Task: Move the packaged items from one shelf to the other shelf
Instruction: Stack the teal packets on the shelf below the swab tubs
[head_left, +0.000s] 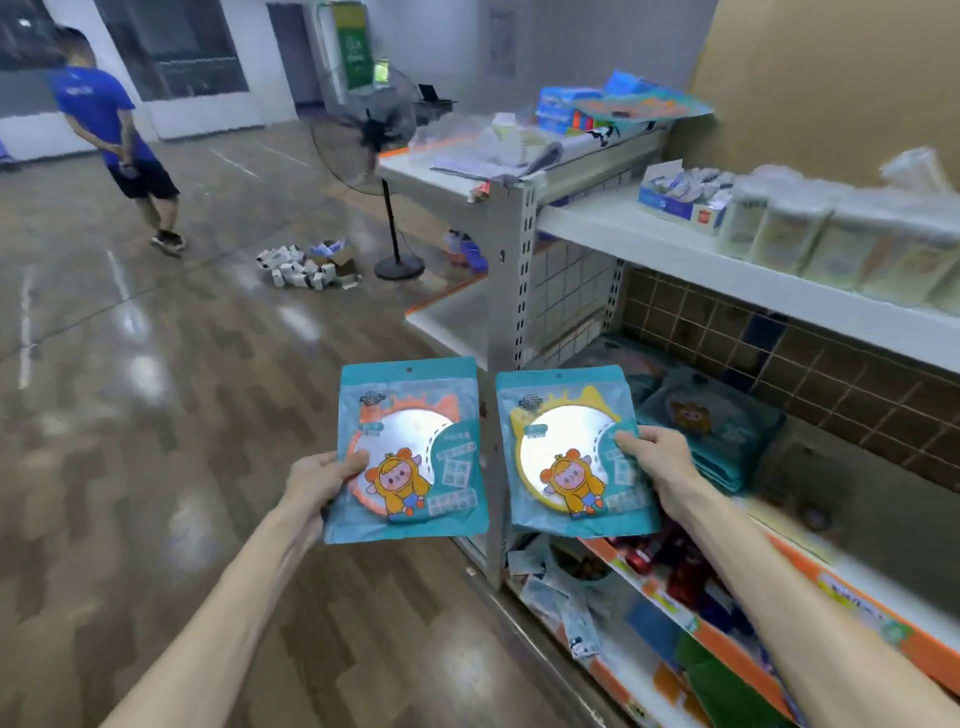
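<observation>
My left hand (322, 480) grips a teal packet with an orange-rimmed round mirror (410, 452) by its left edge, thumb on the front. My right hand (657, 462) pinches a matching teal packet with a yellow-rimmed mirror (571, 457) by its right edge. Both packets are held upright, side by side, in front of the shelf post (511, 291). A stack of the same teal packets (711, 421) lies on the middle shelf just right of my right hand. More teal packets (644, 106) lie on the top shelf of the farther unit.
A white shelf board (675, 244) carries wrapped pale packs (841, 244) and a small blue box (680, 195). Lower shelves hold red and green goods (675, 566). A standing fan (374, 150), a pile of small boxes (306, 267) and a person in blue (111, 130) occupy the wooden floor.
</observation>
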